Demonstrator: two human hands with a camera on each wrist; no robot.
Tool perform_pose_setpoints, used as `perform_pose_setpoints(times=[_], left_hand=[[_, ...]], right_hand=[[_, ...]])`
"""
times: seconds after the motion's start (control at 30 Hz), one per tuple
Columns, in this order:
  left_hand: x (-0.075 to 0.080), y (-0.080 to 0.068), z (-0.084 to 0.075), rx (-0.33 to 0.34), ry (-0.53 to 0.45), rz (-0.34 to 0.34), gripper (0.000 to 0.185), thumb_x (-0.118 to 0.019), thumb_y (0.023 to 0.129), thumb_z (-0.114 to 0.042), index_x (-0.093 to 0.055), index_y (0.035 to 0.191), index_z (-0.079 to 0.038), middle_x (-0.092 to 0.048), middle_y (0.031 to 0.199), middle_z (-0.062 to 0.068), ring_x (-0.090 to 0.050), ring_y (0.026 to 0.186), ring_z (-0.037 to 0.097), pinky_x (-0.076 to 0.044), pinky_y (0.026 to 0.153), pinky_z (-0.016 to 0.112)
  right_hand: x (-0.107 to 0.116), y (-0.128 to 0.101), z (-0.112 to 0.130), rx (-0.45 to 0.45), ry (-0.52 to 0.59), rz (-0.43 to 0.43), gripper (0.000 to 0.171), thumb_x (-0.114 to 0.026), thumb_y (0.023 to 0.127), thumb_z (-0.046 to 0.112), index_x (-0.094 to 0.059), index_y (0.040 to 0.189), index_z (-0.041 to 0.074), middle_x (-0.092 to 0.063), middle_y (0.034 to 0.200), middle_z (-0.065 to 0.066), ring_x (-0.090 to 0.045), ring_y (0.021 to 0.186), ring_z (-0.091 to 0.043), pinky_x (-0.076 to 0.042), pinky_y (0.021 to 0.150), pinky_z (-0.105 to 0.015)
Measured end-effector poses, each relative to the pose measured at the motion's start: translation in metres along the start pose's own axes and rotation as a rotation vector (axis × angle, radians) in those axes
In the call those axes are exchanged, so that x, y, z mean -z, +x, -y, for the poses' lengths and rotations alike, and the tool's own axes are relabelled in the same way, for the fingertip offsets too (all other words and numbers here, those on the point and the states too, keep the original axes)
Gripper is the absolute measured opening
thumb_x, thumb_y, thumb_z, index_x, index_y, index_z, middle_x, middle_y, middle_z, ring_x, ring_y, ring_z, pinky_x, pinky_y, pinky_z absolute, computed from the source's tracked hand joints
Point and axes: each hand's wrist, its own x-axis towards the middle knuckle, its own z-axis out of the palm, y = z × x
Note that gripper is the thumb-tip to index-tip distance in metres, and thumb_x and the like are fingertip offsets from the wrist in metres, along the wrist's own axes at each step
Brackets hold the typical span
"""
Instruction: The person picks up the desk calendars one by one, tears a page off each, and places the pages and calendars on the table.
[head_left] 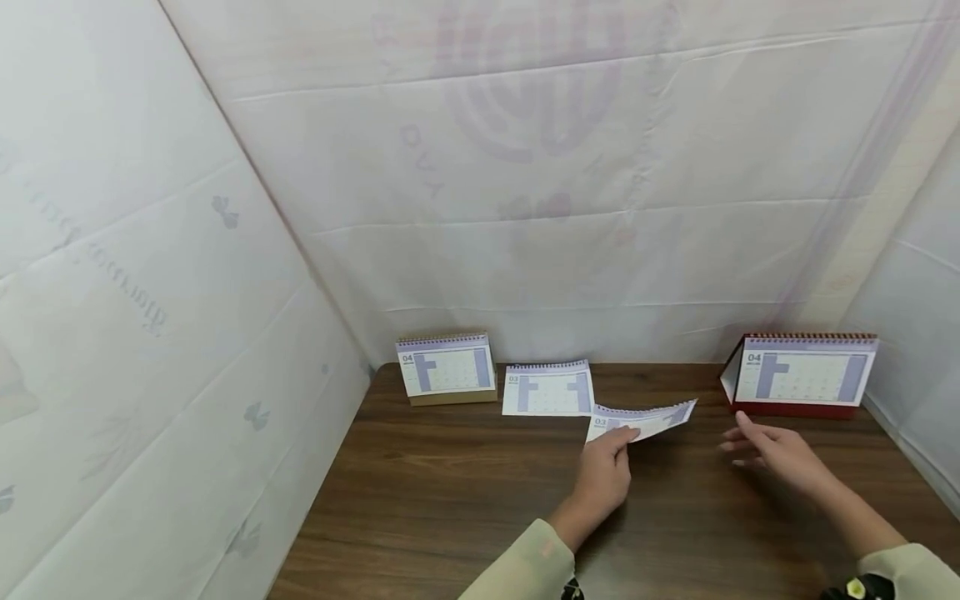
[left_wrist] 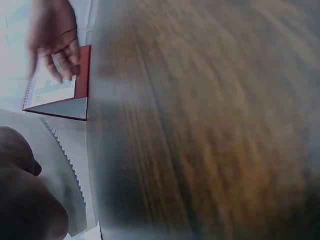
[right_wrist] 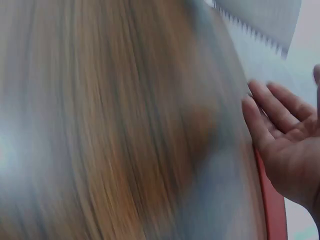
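Observation:
My left hand (head_left: pixel 624 435) pinches the left end of a loose calendar page (head_left: pixel 645 419) and holds it just above the wooden table (head_left: pixel 450 500). The same page's perforated edge (left_wrist: pixel 62 160) shows by that hand in the left wrist view. A second loose page (head_left: pixel 547 389) lies flat at the back of the table. My right hand (head_left: pixel 742 442) hovers open with spread fingers in front of a red-based desk calendar (head_left: pixel 802 377). In the right wrist view its palm (right_wrist: pixel 287 142) faces the camera and holds nothing.
A tan-based desk calendar (head_left: pixel 447 367) stands at the back left. White sheeting walls (head_left: pixel 187 333) close in the table on the left, back and right. Bare wood stretches along the near side of the table.

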Motion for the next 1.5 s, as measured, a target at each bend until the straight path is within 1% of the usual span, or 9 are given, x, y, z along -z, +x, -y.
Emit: perform_pose_setpoints(times=[0.2,0.43,0.57,0.7,0.8,0.93,1.1,1.23,1.5], left_hand=[[-0.005,-0.001,0.005,-0.078,0.145,0.007,0.041,-0.066,0.089,0.01,-0.084,0.116,-0.016,-0.083,0.114,0.006,-0.079,0.111,0.017,-0.061,0.1,0.026],[-0.006,-0.004,0.003,-0.01,0.258,0.129,0.045,-0.066,0.091,0.005,-0.083,0.12,-0.025,-0.08,0.125,0.006,-0.075,0.121,0.027,-0.057,0.104,0.042],[-0.002,-0.005,-0.002,0.081,0.292,0.274,0.045,-0.066,0.097,-0.003,-0.08,0.126,-0.033,-0.076,0.137,0.003,-0.068,0.133,0.03,-0.052,0.11,0.052],[0.0,-0.005,-0.005,0.196,0.215,0.379,0.041,-0.072,0.097,-0.018,-0.075,0.135,-0.032,-0.072,0.143,0.0,-0.062,0.141,0.028,-0.046,0.114,0.052],[-0.001,-0.004,-0.003,0.274,0.109,0.37,0.045,-0.077,0.093,-0.027,-0.074,0.138,-0.025,-0.073,0.14,-0.001,-0.061,0.138,0.023,-0.044,0.109,0.044],[-0.001,-0.004,0.003,0.32,0.002,0.323,0.043,-0.078,0.091,-0.023,-0.075,0.133,-0.014,-0.074,0.136,0.004,-0.064,0.132,0.022,-0.048,0.109,0.036],[0.004,-0.002,0.009,0.258,0.066,0.382,0.042,-0.084,0.087,-0.015,-0.076,0.127,-0.006,-0.074,0.138,0.011,-0.065,0.137,0.027,-0.051,0.115,0.03],[0.006,0.0,0.01,0.204,0.21,0.472,0.044,-0.088,0.086,-0.022,-0.077,0.127,-0.01,-0.071,0.144,0.008,-0.063,0.142,0.021,-0.048,0.117,0.024],[0.003,0.009,0.008,0.178,0.372,0.547,0.04,-0.084,0.092,-0.033,-0.078,0.128,-0.018,-0.071,0.145,-0.003,-0.065,0.137,0.012,-0.051,0.112,0.022]], right_hand=[[-0.026,-0.002,0.021,0.023,0.211,0.192,0.078,-0.03,0.117,0.048,-0.048,0.141,-0.024,-0.08,0.117,-0.016,-0.078,0.101,-0.009,-0.066,0.09,-0.034],[-0.037,0.001,0.026,0.019,0.272,0.28,0.065,-0.036,0.118,0.041,-0.051,0.14,-0.018,-0.081,0.115,-0.013,-0.077,0.103,-0.01,-0.065,0.091,-0.034],[-0.041,0.002,0.022,0.002,0.274,0.267,0.049,-0.047,0.116,0.032,-0.057,0.129,-0.014,-0.077,0.111,-0.006,-0.075,0.101,-0.01,-0.065,0.092,-0.035],[-0.046,0.002,0.017,-0.009,0.247,0.222,0.039,-0.052,0.113,0.021,-0.055,0.126,-0.016,-0.067,0.108,-0.004,-0.069,0.097,-0.008,-0.065,0.09,-0.032],[-0.046,0.0,0.013,-0.033,0.226,0.176,0.042,-0.05,0.113,0.018,-0.05,0.132,-0.019,-0.066,0.109,-0.006,-0.067,0.095,-0.008,-0.065,0.087,-0.03],[-0.043,-0.002,0.008,-0.066,0.19,0.146,0.048,-0.048,0.113,0.018,-0.043,0.14,-0.022,-0.069,0.107,-0.006,-0.072,0.091,-0.01,-0.063,0.077,-0.029],[-0.041,-0.004,0.003,-0.103,0.157,0.109,0.054,-0.049,0.113,0.019,-0.038,0.145,-0.023,-0.071,0.104,-0.005,-0.076,0.083,-0.011,-0.06,0.067,-0.028],[-0.043,-0.005,-0.002,-0.126,0.156,0.071,0.051,-0.05,0.113,0.017,-0.04,0.141,-0.024,-0.069,0.1,-0.007,-0.074,0.077,-0.01,-0.061,0.067,-0.026],[-0.044,-0.002,-0.011,-0.174,0.152,0.021,0.045,-0.053,0.11,0.014,-0.046,0.137,-0.021,-0.067,0.089,-0.004,-0.07,0.074,-0.01,-0.061,0.068,-0.026]])
